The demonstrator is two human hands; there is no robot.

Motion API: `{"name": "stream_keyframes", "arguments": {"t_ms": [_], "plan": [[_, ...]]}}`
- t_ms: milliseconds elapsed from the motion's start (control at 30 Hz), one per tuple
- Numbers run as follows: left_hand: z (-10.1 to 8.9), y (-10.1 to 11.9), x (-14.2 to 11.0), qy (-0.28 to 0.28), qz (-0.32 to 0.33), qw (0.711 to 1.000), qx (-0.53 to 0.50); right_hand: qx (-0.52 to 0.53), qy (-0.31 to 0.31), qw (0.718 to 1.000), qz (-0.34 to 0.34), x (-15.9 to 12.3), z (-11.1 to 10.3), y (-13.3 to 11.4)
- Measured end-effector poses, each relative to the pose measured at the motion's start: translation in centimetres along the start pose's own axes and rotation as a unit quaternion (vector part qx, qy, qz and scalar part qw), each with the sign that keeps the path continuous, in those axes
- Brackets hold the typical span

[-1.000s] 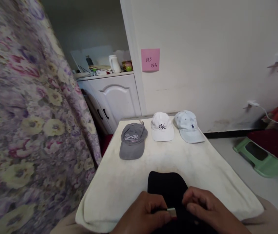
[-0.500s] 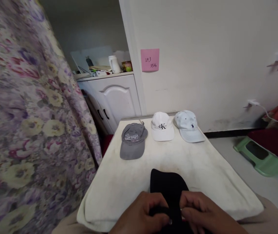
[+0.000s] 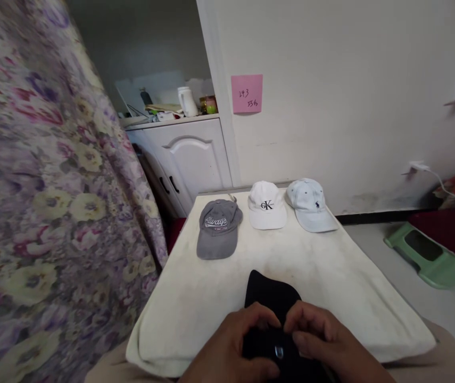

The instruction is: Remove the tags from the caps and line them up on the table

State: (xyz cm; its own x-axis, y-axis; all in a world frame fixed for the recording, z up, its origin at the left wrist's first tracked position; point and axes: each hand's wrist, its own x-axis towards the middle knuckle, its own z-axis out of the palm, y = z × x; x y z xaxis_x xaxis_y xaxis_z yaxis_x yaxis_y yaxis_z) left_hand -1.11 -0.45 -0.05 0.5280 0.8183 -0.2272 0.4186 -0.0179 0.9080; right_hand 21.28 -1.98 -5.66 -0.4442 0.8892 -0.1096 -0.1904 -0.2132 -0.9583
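A black cap [image 3: 271, 290] lies at the near edge of the cloth-covered table, its brim pointing away from me. My left hand [image 3: 239, 340] grips the cap's left side, thumb low and fingers curled over the top. My right hand [image 3: 327, 338] pinches the right side, with thumb and fingertips close together. Between the hands a small metal buckle [image 3: 279, 351] shows on the black fabric. Farther back sit a grey cap [image 3: 218, 242] with "Always" lettering, a white cap [image 3: 267, 215] with CK letters and a pale blue cap [image 3: 311, 205].
The table [image 3: 203, 298] wears a cream cloth and meets the wall behind. A floral curtain [image 3: 71, 213] hangs on the left beside a white cabinet [image 3: 191, 159] holding a white jug [image 3: 187, 101]. A green stool [image 3: 422, 255] stands at the right.
Both hands have shifted slightly on the black cap, and the fingers of the left have lifted. The metal buckle, mostly covered before, now shows clearly. The other caps stay put.
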Motion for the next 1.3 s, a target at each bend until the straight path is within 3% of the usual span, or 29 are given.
{"name": "stream_keyframes", "arguments": {"t_ms": [100,200,300,433,600,700,833,900,1067,1233,1300], "plan": [[0.9,-0.9,-0.2,0.046,0.009,0.996,0.071,0.019,-0.004,1.000,0.002,-0.1,0.0,0.4],[1.7,-2.4,0.0,0.088,0.158,0.973,0.141,0.057,0.002,0.998,0.006,-0.1,0.1,0.5],[2.2,-4.3,0.1,0.175,0.298,0.911,0.226,0.082,0.009,0.997,0.004,0.0,0.1,0.8],[2.5,-5.4,-0.2,0.264,0.348,0.852,0.289,0.091,0.010,0.996,0.006,-0.1,0.1,1.2],[2.4,-4.7,-0.3,0.268,0.402,0.800,0.356,0.127,0.004,0.992,0.021,0.0,0.5,1.5],[2.8,-4.3,-0.1,0.257,0.399,0.812,0.339,0.118,0.005,0.993,0.018,0.0,0.8,1.5],[3.7,-4.4,-0.1,0.223,0.330,0.880,0.260,0.096,0.006,0.995,0.020,-0.3,0.9,1.0],[4.1,-4.6,-0.3,0.215,0.303,0.899,0.233,0.078,0.004,0.997,0.019,-0.4,0.8,0.7],[3.9,-4.7,-0.6,0.183,0.249,0.914,0.263,-0.011,-0.006,1.000,-0.005,-0.4,0.7,0.2],[3.1,-4.3,-0.9,0.140,0.283,0.918,0.240,-0.017,-0.033,0.999,-0.001,-0.2,0.8,0.2],[3.1,-4.0,-1.2,0.135,0.261,0.930,0.219,-0.011,-0.033,0.999,0.003,-0.1,0.8,0.3]]}}
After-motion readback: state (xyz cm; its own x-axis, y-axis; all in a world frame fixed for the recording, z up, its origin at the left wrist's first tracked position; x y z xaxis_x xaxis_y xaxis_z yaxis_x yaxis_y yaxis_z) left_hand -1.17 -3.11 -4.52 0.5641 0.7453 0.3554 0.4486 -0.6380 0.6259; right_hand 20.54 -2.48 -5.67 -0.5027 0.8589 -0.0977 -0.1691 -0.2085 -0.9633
